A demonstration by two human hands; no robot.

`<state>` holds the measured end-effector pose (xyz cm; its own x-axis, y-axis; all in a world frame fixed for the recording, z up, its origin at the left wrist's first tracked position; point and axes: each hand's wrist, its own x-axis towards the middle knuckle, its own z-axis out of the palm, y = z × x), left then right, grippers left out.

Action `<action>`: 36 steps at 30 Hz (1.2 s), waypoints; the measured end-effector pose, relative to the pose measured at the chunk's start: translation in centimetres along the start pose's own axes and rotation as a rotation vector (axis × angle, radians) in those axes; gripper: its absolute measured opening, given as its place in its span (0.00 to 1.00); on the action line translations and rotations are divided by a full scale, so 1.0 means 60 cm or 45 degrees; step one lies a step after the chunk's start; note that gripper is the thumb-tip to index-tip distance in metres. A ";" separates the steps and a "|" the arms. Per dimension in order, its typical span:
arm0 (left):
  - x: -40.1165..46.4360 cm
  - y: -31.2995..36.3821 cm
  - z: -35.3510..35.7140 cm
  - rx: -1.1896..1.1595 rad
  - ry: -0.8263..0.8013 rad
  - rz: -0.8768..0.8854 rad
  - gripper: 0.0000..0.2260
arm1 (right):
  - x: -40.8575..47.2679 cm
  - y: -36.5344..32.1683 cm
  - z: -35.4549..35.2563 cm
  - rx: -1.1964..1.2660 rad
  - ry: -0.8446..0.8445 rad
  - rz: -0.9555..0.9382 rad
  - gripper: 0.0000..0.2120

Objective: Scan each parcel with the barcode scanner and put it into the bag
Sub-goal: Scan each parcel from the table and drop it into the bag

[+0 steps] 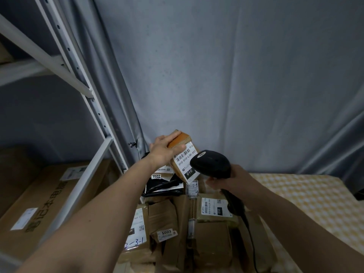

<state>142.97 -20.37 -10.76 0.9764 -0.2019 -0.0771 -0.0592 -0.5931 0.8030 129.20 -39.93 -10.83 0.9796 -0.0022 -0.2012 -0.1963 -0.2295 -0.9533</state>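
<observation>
Brown cardboard, a small box-shaped parcel with a white shipping label, is what you hold up in your left hand, fingers wrapped over its top edge and thumb across the label's upper corner. It is lifted clear of the heap, tilted so the label faces you and the wall drape behind it.

Your right hand grips the handle of the black handheld barcode scanner, its cable trailing down past your wrist. The scanner's head sits just beside the label's lower right part, overlapping it from this view; whether the two touch cannot be told.

You appear to be at the scanning step for this parcel. The printed barcode lies near the label's top, close to your thumb, so the next move likely calls for drawing the scanner back a little and aiming its window at those bars, keeping your thumb off them.

Below, the pile of brown cardboard parcels with white labels waits on the surface, a black plastic mailer among them. The bag is not in view, so you will have to locate it before dropping this parcel in.

To your left stand a white metal shelf frame and a large brown carton.
</observation>
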 end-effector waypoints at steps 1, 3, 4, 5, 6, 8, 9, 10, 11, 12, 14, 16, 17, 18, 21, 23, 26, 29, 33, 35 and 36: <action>0.000 0.001 0.001 -0.002 -0.003 -0.015 0.26 | 0.001 0.002 0.002 0.020 0.017 0.012 0.10; 0.011 -0.008 0.009 -0.028 0.030 -0.061 0.31 | 0.001 0.006 0.002 0.076 0.085 0.038 0.10; 0.015 -0.010 0.012 -0.047 0.058 -0.094 0.35 | 0.001 0.009 0.002 0.114 0.126 0.056 0.10; 0.020 -0.014 0.017 -0.043 0.073 -0.132 0.38 | 0.000 0.011 0.001 0.156 0.166 0.075 0.09; 0.026 -0.016 0.023 -0.033 0.077 -0.164 0.40 | -0.002 0.013 0.001 0.197 0.201 0.088 0.09; 0.037 -0.019 0.038 -0.106 0.095 -0.221 0.43 | -0.004 0.020 -0.002 0.251 0.275 0.109 0.10; 0.047 -0.024 0.052 -0.167 0.100 -0.260 0.43 | -0.007 0.025 -0.004 0.268 0.321 0.128 0.11; 0.049 -0.022 0.067 -0.233 0.123 -0.294 0.41 | -0.011 0.032 -0.008 0.291 0.364 0.153 0.12; 0.048 -0.019 0.084 -0.299 0.132 -0.350 0.38 | -0.017 0.040 -0.012 0.325 0.403 0.177 0.13; 0.052 -0.021 0.100 -0.359 0.112 -0.412 0.37 | -0.023 0.048 -0.017 0.361 0.438 0.193 0.14; 0.060 -0.021 0.135 -0.485 -0.004 -0.562 0.42 | -0.041 0.067 -0.031 0.435 0.504 0.221 0.13; 0.056 -0.012 0.170 -0.555 -0.140 -0.648 0.40 | -0.062 0.090 -0.046 0.484 0.589 0.267 0.10; 0.048 -0.001 0.185 -0.573 -0.202 -0.651 0.35 | -0.072 0.101 -0.054 0.503 0.637 0.289 0.09; 0.045 0.006 0.205 -0.552 -0.249 -0.637 0.29 | -0.083 0.112 -0.062 0.523 0.680 0.310 0.08; 0.013 0.041 0.253 -0.440 -0.392 -0.637 0.32 | -0.122 0.128 -0.087 0.577 0.748 0.353 0.06; 0.001 0.061 0.291 -0.428 -0.494 -0.630 0.46 | -0.154 0.136 -0.110 0.637 0.782 0.356 0.06; -0.031 0.101 0.362 -0.443 -0.554 -0.559 0.55 | -0.214 0.157 -0.156 0.697 0.886 0.339 0.06; -0.085 0.157 0.439 -0.420 -0.631 -0.436 0.44 | -0.284 0.178 -0.203 0.757 1.005 0.316 0.09; -0.149 0.216 0.551 -0.350 -0.760 -0.265 0.28 | -0.385 0.210 -0.257 0.778 1.132 0.332 0.11; -0.188 0.244 0.600 -0.326 -0.786 -0.180 0.29 | -0.433 0.230 -0.281 0.787 1.194 0.351 0.12; -0.207 0.257 0.624 -0.299 -0.794 -0.118 0.29 | -0.457 0.239 -0.291 0.787 1.228 0.362 0.12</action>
<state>122.17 -56.20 -19.56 0.6679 -0.6129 -0.4221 0.1347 -0.4583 0.8785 100.29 -60.18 -15.04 0.4736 -0.7725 -0.4230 -0.1413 0.4074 -0.9022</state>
